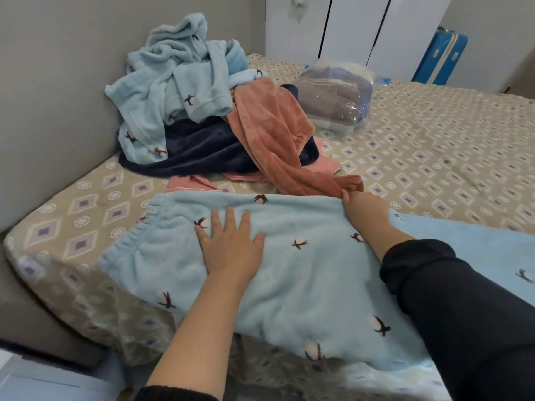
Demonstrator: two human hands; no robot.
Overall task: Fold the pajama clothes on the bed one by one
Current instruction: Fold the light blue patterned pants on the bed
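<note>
The left hand [231, 244] lies flat, palm down, on the light blue pajama bottoms [304, 285], fingers straight and spread wide, the bare forearm reaching up from the lower edge of the view. The right hand [362, 206] reaches further across, its wrist turned over and its fingers curled tight on the far edge of the same garment. Its fingertips are tucked under, and the cuff of an orange garment [269, 125] lies right against them, so I cannot tell whether that cuff is caught as well. A dark sleeve is pushed up the right forearm. The bottoms are spread at the near corner of the bed [434, 157], elastic waistband to the left, the near part drooping over the mattress edge; the right arm hides where they end on that side. Behind them sits a heap of clothes: a crumpled light blue piece [179, 91] on top, a navy one [197, 151] underneath, mostly buried. Further back lie a plastic-wrapped bundle [335, 96] and a blue suitcase [440, 56].
</note>
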